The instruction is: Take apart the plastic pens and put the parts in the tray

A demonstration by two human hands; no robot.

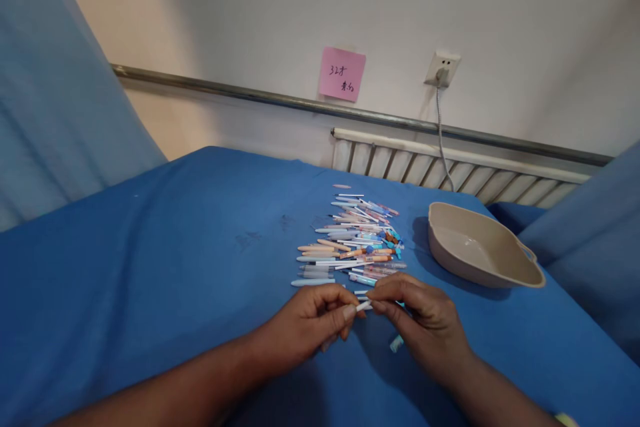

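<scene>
Between my two hands is a thin white pen refill (364, 305), only a short length of it showing. My left hand (320, 317) pinches its left end between thumb and fingers. At the other end the fingertips of my right hand (425, 313) are closed. A teal and clear pen part (397, 343) sticks out below my right hand; whether the palm grips it I cannot tell. Just beyond both hands lies a spread of pen parts (350, 237): pale blue, grey and peach barrels, white refills and small coloured pieces. My fingers hide its near edge.
A beige plastic basin (480, 247) stands to the right on the blue cloth (200, 267). Behind are a white radiator (400, 163), a metal rail (280, 100), a socket with a plugged cable (443, 69) and a pink note (343, 73). Blue curtains (55, 80) hang at both sides.
</scene>
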